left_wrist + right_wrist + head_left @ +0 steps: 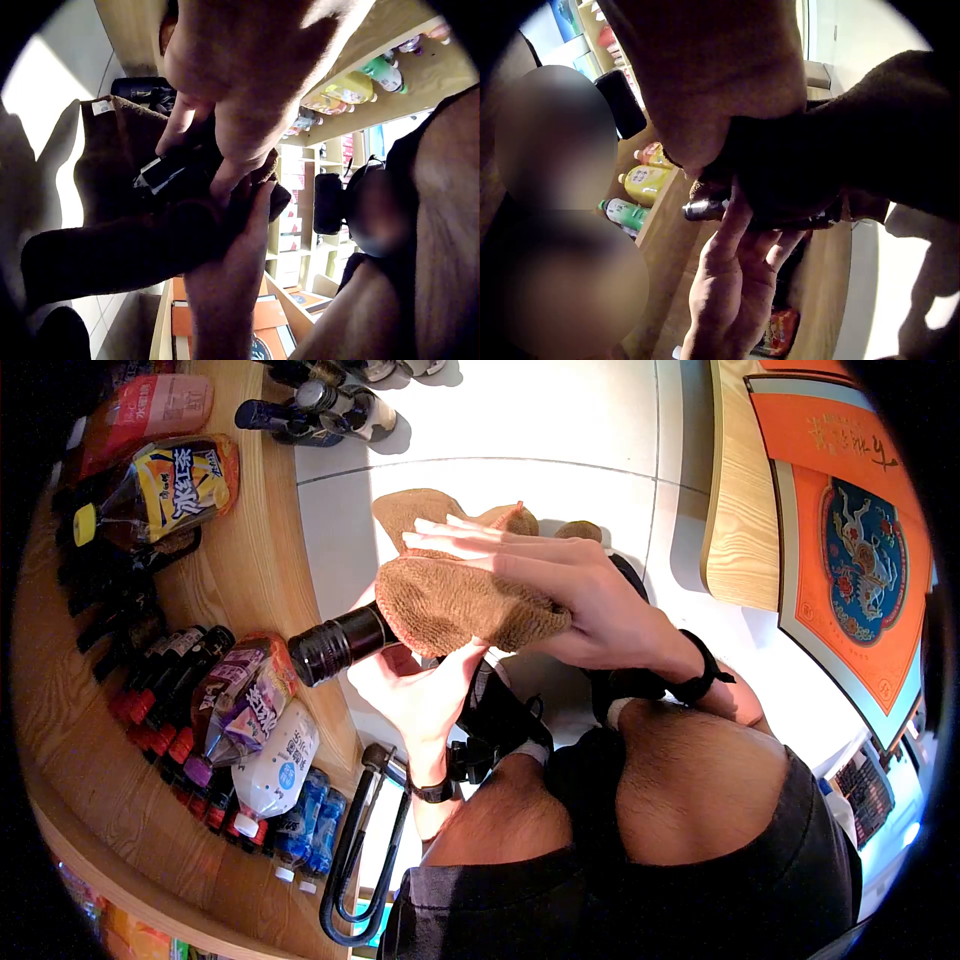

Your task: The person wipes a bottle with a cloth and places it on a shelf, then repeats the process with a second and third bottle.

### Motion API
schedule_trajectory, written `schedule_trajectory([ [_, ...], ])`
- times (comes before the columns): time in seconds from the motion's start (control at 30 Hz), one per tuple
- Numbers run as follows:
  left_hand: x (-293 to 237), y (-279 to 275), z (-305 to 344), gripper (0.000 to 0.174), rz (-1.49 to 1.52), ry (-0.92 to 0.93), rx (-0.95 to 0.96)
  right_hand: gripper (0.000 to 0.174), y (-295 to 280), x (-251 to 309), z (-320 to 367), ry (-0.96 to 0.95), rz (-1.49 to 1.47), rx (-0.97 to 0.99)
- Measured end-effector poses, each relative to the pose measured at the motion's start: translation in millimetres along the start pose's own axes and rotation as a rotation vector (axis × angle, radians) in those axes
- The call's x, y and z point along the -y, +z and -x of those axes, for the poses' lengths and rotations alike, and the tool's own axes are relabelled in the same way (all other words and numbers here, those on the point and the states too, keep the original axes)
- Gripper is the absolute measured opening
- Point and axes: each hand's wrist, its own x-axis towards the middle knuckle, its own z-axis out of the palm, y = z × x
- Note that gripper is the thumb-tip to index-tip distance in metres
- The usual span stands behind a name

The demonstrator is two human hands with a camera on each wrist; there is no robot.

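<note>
My left hand (pixel 412 695) grips the dark bottle (pixel 343 645) under the brown cloth (pixel 455 605); my right hand (pixel 600 600) lies over it, fingers straight. The body looks mostly covered; the neck, just beside my left grip, is left bare.

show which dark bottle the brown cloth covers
The black-necked bottle in the left hand, poking from the cloth; bottles on white floor and wooden shelf are uncovered.

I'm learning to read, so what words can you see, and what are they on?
"冰红茶": yellow-capped bottle
"水蜜桃", it seems: pink bottle
Too small or blurred: purple-capped bottle, white bottle, orange board, cloth tag.
</note>
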Motion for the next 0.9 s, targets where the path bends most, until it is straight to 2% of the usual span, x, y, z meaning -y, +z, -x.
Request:
schedule_trajectory([
  [0.07,0.9,-1.3,1.1,0.079,-0.003,-0.017,0.017,0.073,-0.1,-0.1,-0.4,-0.02,0.006,-0.009],
  [0.13,1.2,-2.7,0.7,0.078,-0.006,-0.034,0.034,0.066,-0.3,-0.8,-0.6,-0.045,-0.018,0.009],
  [0.2,1.1,-5.2,-1.1,0.063,-0.162,0.007,0.062,0.065,-0.8,0.3,0.5,-0.044,0.005,0.017],
  [0.23,0.8,-7.6,-2.1,0.063,-0.162,0.007,0.062,0.064,-1.0,0.9,0.8,-0.042,0.029,0.026],
  [0.3,-0.1,-12.1,-3.4,0.047,-0.502,0.142,0.124,0.062,0.3,1.0,0.2,-0.061,0.005,0.006],
  [0.4,-0.9,-8.4,-7.4,0.038,-0.505,0.166,0.165,0.06,0.7,2.8,0.1,-0.074,-0.031,-0.022],
  [0.63,1.5,-7.2,-5.8,0.04,-0.495,0.131,0.256,0.062,1.6,-1.7,3.5,-0.094,-0.093,-0.086],
  [0.83,-2.2,-10.0,-6.6,0.042,-0.537,0.156,0.333,0.061,4.5,-5.3,1.0,-0.029,-0.092,-0.096],
  [0.9,-3.8,-12.7,-5.3,0.044,-0.581,0.219,0.337,0.061,6.0,-7.4,0.0,-0.052,-0.073,-0.103],
])
